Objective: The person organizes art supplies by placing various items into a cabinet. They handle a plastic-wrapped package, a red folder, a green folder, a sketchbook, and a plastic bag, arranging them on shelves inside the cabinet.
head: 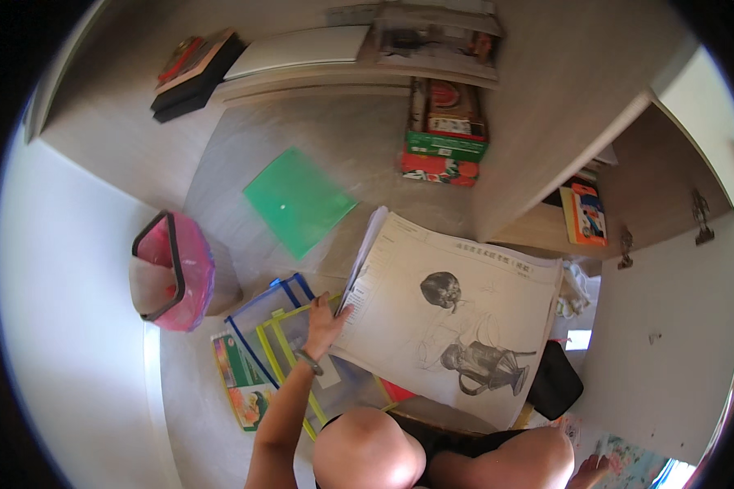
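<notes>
A stack of large drawing sheets (397, 305) lies in front of my knees. Its top sheet carries printed writing and pencil still-life sketches, among them a pitcher and a round fruit. At the stack's left edge is my left hand (327, 323), wearing a bangle, thumb against the paper edge and fingers apart over the pouches. Beneath that hand lie a clear zip pouch with yellow-green trim (300, 333) and one with blue trim (254, 315). My right hand (589, 472) shows partly beyond my right knee, fingers spread, with nothing visible in it, near a floral-patterned item (630, 458).
A green snap folder (300, 205) lies on the floor. To the left stands a bin with a pink liner (192, 269). Stacked boxes (443, 143) stand by the cabinet side. An open cabinet door (667, 342) bounds the right, near a black pouch (555, 380). A colourful packet (241, 382) lies lower left.
</notes>
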Action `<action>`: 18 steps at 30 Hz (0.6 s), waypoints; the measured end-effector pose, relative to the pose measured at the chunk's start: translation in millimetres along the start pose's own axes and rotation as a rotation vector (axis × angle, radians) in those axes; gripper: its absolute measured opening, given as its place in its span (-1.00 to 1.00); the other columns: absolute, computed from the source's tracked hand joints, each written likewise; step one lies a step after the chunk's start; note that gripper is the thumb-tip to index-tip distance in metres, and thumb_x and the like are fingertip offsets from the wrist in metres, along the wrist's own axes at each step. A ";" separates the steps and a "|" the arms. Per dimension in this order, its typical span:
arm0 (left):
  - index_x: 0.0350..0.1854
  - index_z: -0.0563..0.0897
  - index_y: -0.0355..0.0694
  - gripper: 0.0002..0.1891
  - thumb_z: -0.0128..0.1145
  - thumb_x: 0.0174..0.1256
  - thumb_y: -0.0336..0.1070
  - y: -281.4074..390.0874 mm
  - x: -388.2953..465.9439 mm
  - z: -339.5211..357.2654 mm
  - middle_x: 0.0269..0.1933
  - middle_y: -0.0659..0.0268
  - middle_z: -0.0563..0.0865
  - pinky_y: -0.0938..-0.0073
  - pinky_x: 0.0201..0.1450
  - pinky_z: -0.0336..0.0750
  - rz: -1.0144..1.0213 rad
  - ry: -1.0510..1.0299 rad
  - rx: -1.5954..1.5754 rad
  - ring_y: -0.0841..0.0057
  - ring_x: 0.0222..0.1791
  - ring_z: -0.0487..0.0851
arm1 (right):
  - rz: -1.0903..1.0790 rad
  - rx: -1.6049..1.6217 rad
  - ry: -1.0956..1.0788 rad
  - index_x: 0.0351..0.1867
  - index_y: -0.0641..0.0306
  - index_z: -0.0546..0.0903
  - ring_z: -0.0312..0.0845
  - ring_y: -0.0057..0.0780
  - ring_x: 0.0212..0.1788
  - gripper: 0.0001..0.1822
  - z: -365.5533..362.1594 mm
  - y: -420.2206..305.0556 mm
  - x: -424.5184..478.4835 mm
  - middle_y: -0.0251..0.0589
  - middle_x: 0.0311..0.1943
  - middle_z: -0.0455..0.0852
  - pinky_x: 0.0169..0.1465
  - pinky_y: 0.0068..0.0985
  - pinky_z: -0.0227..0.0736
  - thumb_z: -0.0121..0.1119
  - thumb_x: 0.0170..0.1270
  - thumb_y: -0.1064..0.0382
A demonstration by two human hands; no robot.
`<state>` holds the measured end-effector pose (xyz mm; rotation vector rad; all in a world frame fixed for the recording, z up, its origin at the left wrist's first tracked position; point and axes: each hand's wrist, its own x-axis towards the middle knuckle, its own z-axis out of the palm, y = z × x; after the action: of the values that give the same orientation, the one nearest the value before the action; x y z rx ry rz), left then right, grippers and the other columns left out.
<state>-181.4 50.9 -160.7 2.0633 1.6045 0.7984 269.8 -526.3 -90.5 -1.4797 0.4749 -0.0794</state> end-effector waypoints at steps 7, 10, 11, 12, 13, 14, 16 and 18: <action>-0.04 0.56 -0.25 -0.52 0.32 0.07 -0.05 -1.6 -9.1 27.4 -0.16 -0.02 0.68 0.03 -0.14 0.53 -0.195 -0.227 -0.003 -0.03 -0.17 0.65 | -0.419 -0.505 -0.918 0.28 0.31 0.40 0.50 -0.50 -0.15 -0.45 175.8 -22.2 -108.3 -0.23 -0.18 0.60 -0.05 -0.58 0.39 0.15 0.33 0.10; -0.10 0.57 -0.26 -0.60 0.29 0.10 -0.10 -5.5 -8.3 24.1 -0.15 -0.02 0.67 0.02 -0.18 0.53 -0.207 -0.203 0.063 -0.03 -0.20 0.66 | -0.544 -0.724 -1.002 0.30 0.37 0.34 0.51 -0.39 -0.04 -0.36 247.1 -13.9 -131.7 -0.11 -0.07 0.59 0.05 -0.47 0.40 0.23 0.27 0.10; -0.10 0.57 -0.26 -0.61 0.28 0.11 -0.11 -8.7 -9.3 22.1 -0.17 -0.02 0.67 0.03 -0.17 0.53 -0.196 -0.245 0.054 -0.03 -0.19 0.65 | -0.605 -0.736 -1.024 0.31 0.38 0.31 0.51 -0.35 0.00 -0.33 265.4 -3.8 -136.1 -0.07 -0.03 0.59 0.09 -0.43 0.40 0.25 0.25 0.11; -0.10 0.58 -0.25 -0.63 0.27 0.12 -0.13 -12.0 -10.7 19.0 -0.18 -0.01 0.68 0.04 -0.16 0.53 -0.194 -0.269 0.041 -0.03 -0.18 0.65 | -0.564 -0.784 -0.989 0.32 0.39 0.29 0.50 -0.33 0.04 -0.29 282.2 4.7 -137.5 -0.04 0.00 0.58 0.11 -0.41 0.38 0.28 0.22 0.11; -0.09 0.58 -0.25 -0.64 0.26 0.14 -0.14 -15.8 -12.2 15.1 -0.20 -0.01 0.68 0.05 -0.16 0.54 -0.193 -0.292 0.029 -0.03 -0.17 0.64 | -0.523 -0.795 -0.978 0.33 0.39 0.27 0.48 -0.30 0.07 -0.25 299.3 10.9 -136.4 -0.01 0.04 0.56 0.14 -0.39 0.37 0.31 0.19 0.12; -0.11 0.60 -0.24 -0.66 0.26 0.13 -0.15 -20.2 -14.1 9.2 -0.19 0.01 0.68 0.07 -0.10 0.52 -0.128 -0.126 0.004 -0.01 -0.15 0.63 | -0.452 -0.839 -0.945 0.34 0.40 0.25 0.47 -0.27 0.11 -0.21 311.7 15.4 -135.0 0.03 0.08 0.55 0.17 -0.37 0.35 0.34 0.16 0.12; -0.14 0.63 -0.22 -0.69 0.26 0.12 -0.17 -30.8 -18.0 -6.4 -0.18 0.04 0.68 0.12 0.01 0.48 0.027 0.210 -0.037 0.03 -0.10 0.62 | -0.282 -0.782 -1.095 0.34 0.41 0.23 0.47 -0.27 0.12 -0.18 328.4 21.1 -131.7 0.00 0.10 0.54 0.18 -0.37 0.34 0.37 0.12 0.13; -0.19 0.66 -0.22 -0.72 0.27 0.09 -0.18 -47.3 -18.0 -30.3 -0.10 0.08 0.66 0.14 0.16 0.37 0.043 0.262 0.309 0.09 0.02 0.56 | -0.210 -0.752 -1.193 0.28 0.41 0.31 0.48 -0.29 0.11 -0.25 339.0 23.7 -131.0 -0.06 0.09 0.57 0.18 -0.41 0.33 0.37 0.08 0.18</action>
<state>-239.1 44.8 -171.1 2.2878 1.9342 0.9168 265.3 -162.5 -73.8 -1.9803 -0.6999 0.8595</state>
